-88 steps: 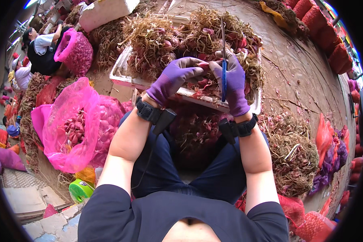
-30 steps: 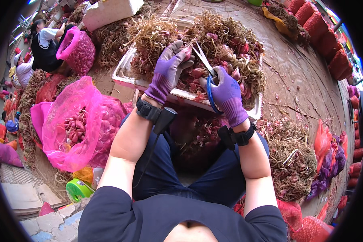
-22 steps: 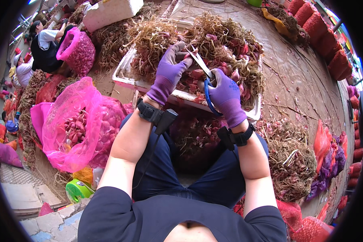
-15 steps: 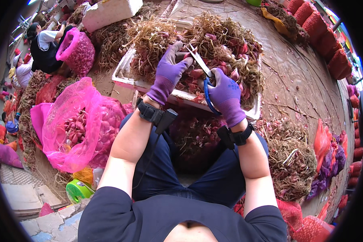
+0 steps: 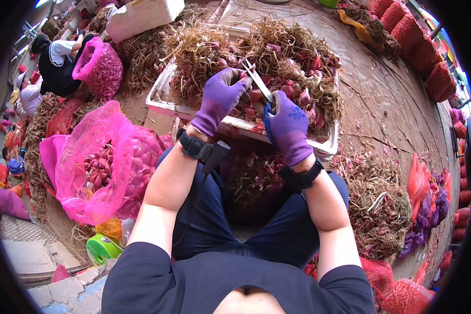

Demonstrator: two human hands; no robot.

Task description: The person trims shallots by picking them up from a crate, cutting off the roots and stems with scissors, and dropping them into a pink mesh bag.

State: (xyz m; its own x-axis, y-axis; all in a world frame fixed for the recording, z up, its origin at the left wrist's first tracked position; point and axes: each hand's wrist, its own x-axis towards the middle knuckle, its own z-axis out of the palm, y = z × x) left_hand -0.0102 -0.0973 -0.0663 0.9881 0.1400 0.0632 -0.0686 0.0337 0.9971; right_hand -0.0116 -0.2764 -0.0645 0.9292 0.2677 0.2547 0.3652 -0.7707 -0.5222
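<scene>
Shallots (image 5: 305, 97) in the far box (image 5: 161, 90) were apparently being trimmed: scissors (image 5: 262, 86) were gripped by the right hand (image 5: 289, 116); what the curled left hand (image 5: 220, 93) held couldn't be told. Precise blade placement seemed needed next.

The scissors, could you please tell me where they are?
In the head view, the scissors are in the right hand, above the bulbs in the white box.
</scene>
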